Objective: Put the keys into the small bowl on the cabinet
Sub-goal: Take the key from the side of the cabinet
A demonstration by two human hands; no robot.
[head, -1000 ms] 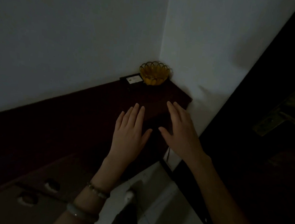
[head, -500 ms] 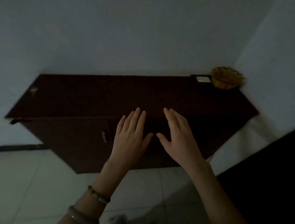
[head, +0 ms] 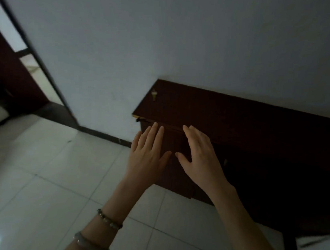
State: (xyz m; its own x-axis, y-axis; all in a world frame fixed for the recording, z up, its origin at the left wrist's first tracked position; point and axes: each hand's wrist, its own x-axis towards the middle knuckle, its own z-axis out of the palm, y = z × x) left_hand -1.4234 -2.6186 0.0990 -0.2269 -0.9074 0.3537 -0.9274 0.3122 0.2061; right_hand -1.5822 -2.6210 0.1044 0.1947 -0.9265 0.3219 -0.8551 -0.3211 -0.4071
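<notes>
— Where are the small brass-coloured keys (head: 153, 95)?

— They lie on the top of the dark reddish-brown wooden cabinet (head: 227, 116), near its far left corner, close to the pale grey wall (head: 164, 36). Nothing touches them. They are small and dim, so I cannot tell how many there are.

— And the hands?

— Both are bare and empty, held out in front of the cabinet's front edge, palms down, fingers spread loosely. The left hand (head: 148, 154) sits just beside the right hand (head: 201, 156), the thumbs near each other but apart. Neither rests on the cabinet top as far as I can tell; both are well short of the keys.

— Any bowl or other container in view?

— Only the cabinet itself counts as one, and its front is closed, so whatever it holds is hidden.

— What else shows?

— A beaded bracelet (head: 110, 218) and a smooth pale bangle (head: 91, 244) circle the left wrist. White glossy floor tiles (head: 45, 167) spread below, and a dark-framed doorway (head: 21, 52) opens at the left.
</notes>
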